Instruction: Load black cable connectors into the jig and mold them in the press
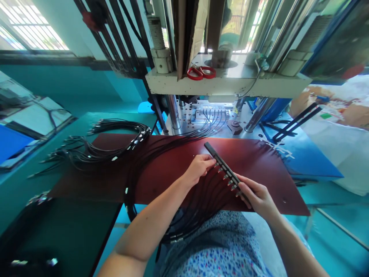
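My right hand (256,195) grips the near end of a long black holder bar (222,166) that lies slanted over the dark red work board (253,157). Several black cables with metal plug ends (227,180) sit in a row along the bar. My left hand (200,167) has its fingers curled on the cables (207,192) beside the bar's upper part, pinching one near its plug. The cable bundle hangs from the bar down onto my lap.
A press machine (225,82) stands behind the board, with red scissors (201,72) on its ledge and cables in its fixture (211,114). A bundle of black cables (115,142) lies on the green table at left. Blue tray (302,154) at right.
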